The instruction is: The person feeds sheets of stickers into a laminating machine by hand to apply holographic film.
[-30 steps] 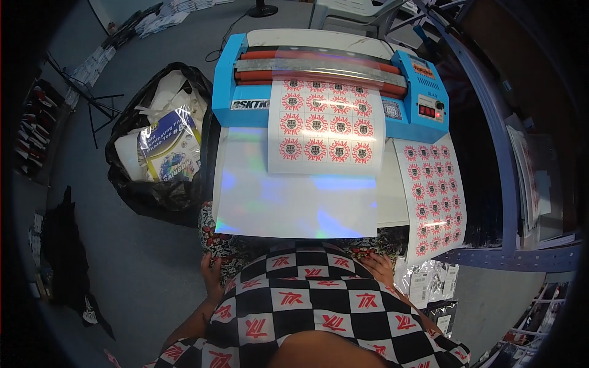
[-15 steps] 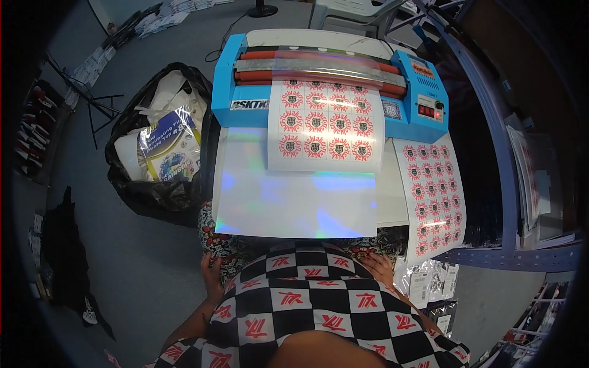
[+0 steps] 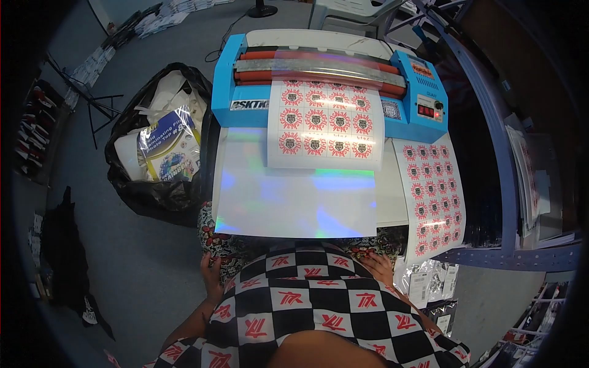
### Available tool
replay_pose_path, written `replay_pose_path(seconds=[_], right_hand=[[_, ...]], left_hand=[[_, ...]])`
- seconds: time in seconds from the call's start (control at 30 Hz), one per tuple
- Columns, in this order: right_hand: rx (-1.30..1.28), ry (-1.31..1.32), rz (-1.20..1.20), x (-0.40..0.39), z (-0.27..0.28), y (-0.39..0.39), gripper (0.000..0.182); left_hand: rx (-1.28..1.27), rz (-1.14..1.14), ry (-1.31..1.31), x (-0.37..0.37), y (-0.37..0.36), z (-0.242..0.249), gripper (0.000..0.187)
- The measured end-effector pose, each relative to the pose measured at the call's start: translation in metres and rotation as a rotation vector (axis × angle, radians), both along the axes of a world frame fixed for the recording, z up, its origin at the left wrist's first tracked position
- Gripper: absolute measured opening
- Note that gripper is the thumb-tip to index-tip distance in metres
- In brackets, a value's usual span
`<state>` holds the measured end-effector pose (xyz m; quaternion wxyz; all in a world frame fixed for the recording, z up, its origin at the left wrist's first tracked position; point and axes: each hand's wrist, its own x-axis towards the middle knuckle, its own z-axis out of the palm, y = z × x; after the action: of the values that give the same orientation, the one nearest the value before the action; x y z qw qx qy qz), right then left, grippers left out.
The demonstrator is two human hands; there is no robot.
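Observation:
My left hand point(image 3: 211, 272) rests on the left side of my lap, fingers lying loosely apart on the patterned cloth point(image 3: 228, 257). On the other side, my right hand point(image 3: 378, 268) lies flat on the same cloth with its fingers stretched out. Neither hand holds anything. In front of me stands a blue roll laminator point(image 3: 236, 113) with red rollers and a lit red display. A sheet of red-and-black round stickers point(image 3: 327, 132) runs into its rollers, under clear film. Below that sheet a shiny holographic sheet point(image 3: 294, 205) lies on the white table.
Another sticker sheet point(image 3: 432, 199) hangs over the table's right edge. At the left, a black bin bag point(image 3: 126, 187) holds laminating film packaging point(image 3: 172, 144). A purple metal frame point(image 3: 509, 184) stands at the right, and a grey plastic chair point(image 3: 353, 18) is behind the table.
The sticker sheet has slid slightly further into the laminator's rollers, away from me. Both my hands have stayed in place.

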<state>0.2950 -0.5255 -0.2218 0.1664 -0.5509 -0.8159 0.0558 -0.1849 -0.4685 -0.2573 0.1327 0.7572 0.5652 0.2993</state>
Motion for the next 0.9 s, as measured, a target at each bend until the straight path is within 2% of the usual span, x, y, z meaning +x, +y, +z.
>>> replay_pose_path(seconds=[0.03,0.2,0.3,0.37,0.43,0.53,0.73,0.87,0.9], right_hand=[[0.002,-0.001,-0.001,0.000,0.000,0.000,0.028],[0.007,0.009,-0.001,-0.001,0.001,0.001,0.027],[0.035,-0.010,0.005,0.000,-0.003,0.001,0.027],[0.036,-0.012,0.002,0.000,-0.003,0.000,0.027],[0.021,-0.004,-0.006,0.000,-0.001,0.000,0.027],[0.034,-0.022,0.017,0.002,-0.004,0.000,0.027],[-0.001,0.014,0.015,0.001,-0.001,0.000,0.028],[-0.017,0.022,0.009,0.000,0.001,0.000,0.029],[-0.023,0.028,0.005,-0.001,0.004,0.001,0.029]], left_hand=[[-0.031,-0.013,-0.013,-0.003,-0.001,-0.004,0.057],[-0.021,-0.016,-0.029,-0.006,-0.001,-0.010,0.058],[-0.185,0.058,-0.190,0.002,-0.001,0.005,0.058],[-0.134,0.075,-0.160,0.007,0.001,0.012,0.049],[0.135,0.035,0.058,0.009,0.003,0.010,0.037],[0.053,0.059,-0.024,0.010,0.003,0.012,0.036],[0.085,0.041,-0.026,0.008,0.003,0.008,0.036],[-0.029,-0.014,-0.042,-0.007,-0.003,-0.013,0.058],[-0.038,-0.014,-0.057,-0.007,-0.003,-0.013,0.057]])
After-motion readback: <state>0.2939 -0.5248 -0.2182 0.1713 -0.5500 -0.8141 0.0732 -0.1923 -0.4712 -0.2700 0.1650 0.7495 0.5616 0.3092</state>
